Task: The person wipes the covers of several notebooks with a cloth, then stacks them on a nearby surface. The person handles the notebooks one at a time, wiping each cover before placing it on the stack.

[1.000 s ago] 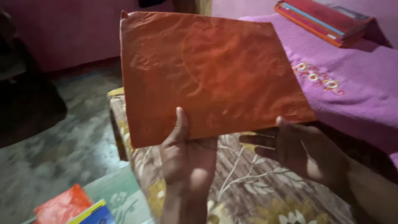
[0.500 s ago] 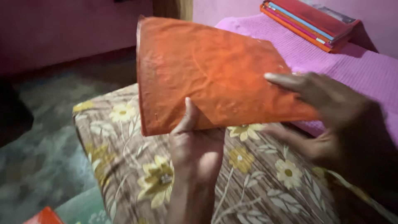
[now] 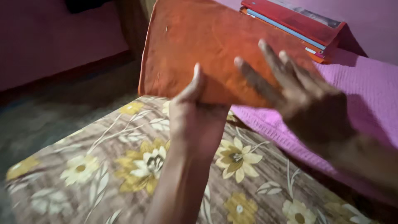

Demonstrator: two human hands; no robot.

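So the left hand [image 3: 195,120] is pinching the bottom edge of a flat orange cloth-covered folder [image 3: 203,49], thumb on the front, holding it up tilted over the bed. The right hand [image 3: 302,99] is wide open, fingers spread flat against the folder's right side, bit blurry. Underneath is a brown floral bedsheet [image 3: 103,166], a pink blanket [image 3: 365,95] to the right, and red books [image 3: 298,25] stacked at the back.

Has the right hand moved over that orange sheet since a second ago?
Yes. The right hand was under the orange sheet's lower edge; now its spread fingers lie on top.
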